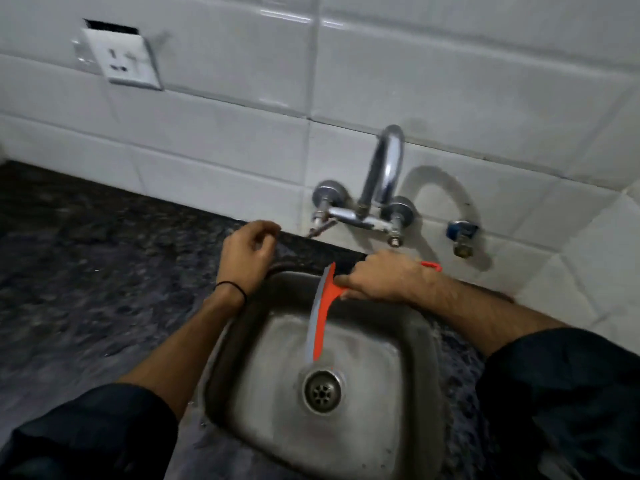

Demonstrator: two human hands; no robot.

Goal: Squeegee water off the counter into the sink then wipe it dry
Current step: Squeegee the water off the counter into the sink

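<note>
My right hand grips the handle of an orange squeegee with a grey rubber blade. The blade hangs over the steel sink, running from the sink's back rim down toward the drain. My left hand hovers above the sink's back left corner, fingers loosely curled with nothing in them. The dark speckled counter spreads to the left of the sink and looks wet and shiny near the front.
A chrome wall tap with two valves stands above the back of the sink. A small blue-handled valve sits to its right. A wall socket hangs on the white tiles at upper left.
</note>
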